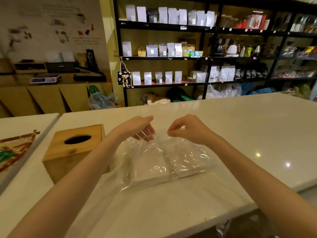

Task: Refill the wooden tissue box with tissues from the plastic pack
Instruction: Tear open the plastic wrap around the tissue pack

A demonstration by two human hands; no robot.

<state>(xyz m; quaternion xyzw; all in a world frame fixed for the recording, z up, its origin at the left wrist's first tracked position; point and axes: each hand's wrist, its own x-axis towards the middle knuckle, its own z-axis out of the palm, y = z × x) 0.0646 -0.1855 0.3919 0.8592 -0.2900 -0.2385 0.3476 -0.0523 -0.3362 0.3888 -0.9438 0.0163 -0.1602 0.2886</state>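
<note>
Right of the wooden tissue box [73, 148], left hand [140, 127] and right hand [185, 129] fingers pinch the plastic pack [164, 160] film; pulling evenly apart should open it without scattering tissues.

Both bare forearms reach forward, left hand [139, 128] with fingers curled downward, right hand [186, 129] pinched closed, wrists bent

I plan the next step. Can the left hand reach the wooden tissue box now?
Probably yes. The wooden tissue box stands just beside the left forearm, nothing between, but the left hand now pinches the plastic pack.
</note>
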